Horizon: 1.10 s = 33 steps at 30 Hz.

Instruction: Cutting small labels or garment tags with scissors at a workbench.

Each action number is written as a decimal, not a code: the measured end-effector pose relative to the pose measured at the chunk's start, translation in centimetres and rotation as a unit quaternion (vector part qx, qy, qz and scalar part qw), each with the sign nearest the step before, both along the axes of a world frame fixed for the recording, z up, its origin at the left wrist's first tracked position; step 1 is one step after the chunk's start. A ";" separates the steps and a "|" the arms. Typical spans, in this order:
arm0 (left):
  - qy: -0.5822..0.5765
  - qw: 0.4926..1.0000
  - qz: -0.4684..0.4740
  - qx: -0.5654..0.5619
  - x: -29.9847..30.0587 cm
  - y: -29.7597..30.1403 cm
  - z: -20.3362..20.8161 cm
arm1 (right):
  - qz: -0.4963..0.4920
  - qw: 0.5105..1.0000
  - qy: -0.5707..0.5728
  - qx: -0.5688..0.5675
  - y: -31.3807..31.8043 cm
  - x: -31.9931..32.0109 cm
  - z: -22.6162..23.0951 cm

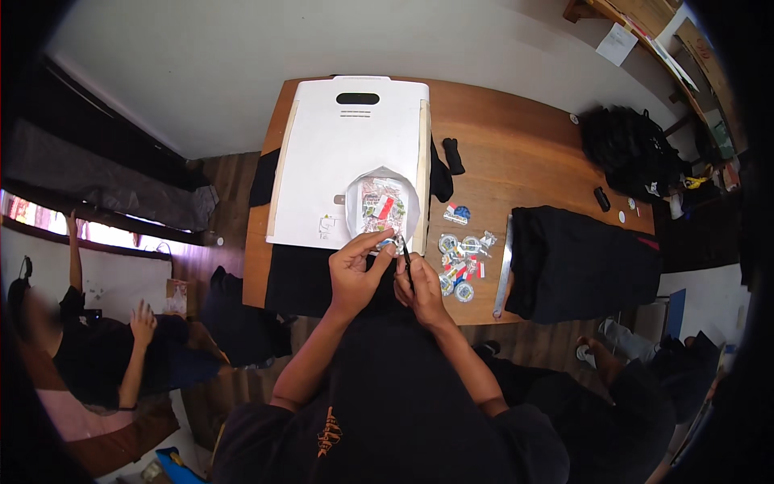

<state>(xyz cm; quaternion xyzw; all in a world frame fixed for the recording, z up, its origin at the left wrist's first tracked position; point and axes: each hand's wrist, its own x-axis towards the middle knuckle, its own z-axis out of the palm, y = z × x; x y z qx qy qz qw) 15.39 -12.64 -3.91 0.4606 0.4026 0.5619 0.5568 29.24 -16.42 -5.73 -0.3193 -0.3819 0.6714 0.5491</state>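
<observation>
White board: a stiff, flat panel (310, 161) on the table (504, 137), covering much of its left half from the far edge toward the near one; likely rigid, best lifted by its slot or sides.
Left hand: the hand (355, 270) hangs over the bowl's near rim, thumb and fingers pinched together on the small piece.
White bowl: the round bowl (414, 200) sits on the board's near right part and holds printed cut-outs (385, 207); probably light, thin-walled, easy to tip, so grip it by the rim.
Small piece: roundish, bluish (388, 243), between the left fingers at the bowl's near rim; likely light, thin, bendable and a little slick, so hold it by an edge.
Dark tool: slim, seemingly scissors (405, 254); looks hard and rigid, to be taken by its handle end.
Right hand: the hand (420, 290) has its fingers clamped on the tool, just beside the left.
Loose pieces: shiny round and red-white ones (461, 262) near the table's near edge; presumably light, slippery and easily creased, best picked up singly by the rim.
</observation>
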 end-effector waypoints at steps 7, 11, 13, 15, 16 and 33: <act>0.001 1.000 -0.005 -0.007 0.0 -0.1 0.1 | 0.004 1.000 0.008 -0.018 -0.4 0.1 -1.2; -0.001 1.000 -0.008 -0.002 -0.1 -0.1 -0.2 | 0.007 1.000 0.006 -0.023 -0.3 0.2 -0.8; -0.001 1.000 -0.007 0.004 -0.1 -0.1 -0.3 | 0.008 1.000 -0.006 -0.006 -0.1 0.3 0.0; -0.001 1.000 -0.004 -0.003 -0.1 -0.2 -0.4 | 0.008 1.000 -0.006 -0.004 -0.1 0.3 0.0; -0.001 1.000 -0.001 -0.009 0.0 -0.2 -0.5 | 0.008 1.000 -0.007 -0.002 -0.2 0.3 -0.1; 0.010 1.000 -0.001 0.021 -0.2 0.0 -0.6 | 0.022 1.000 -0.004 -0.014 -0.4 0.5 -0.8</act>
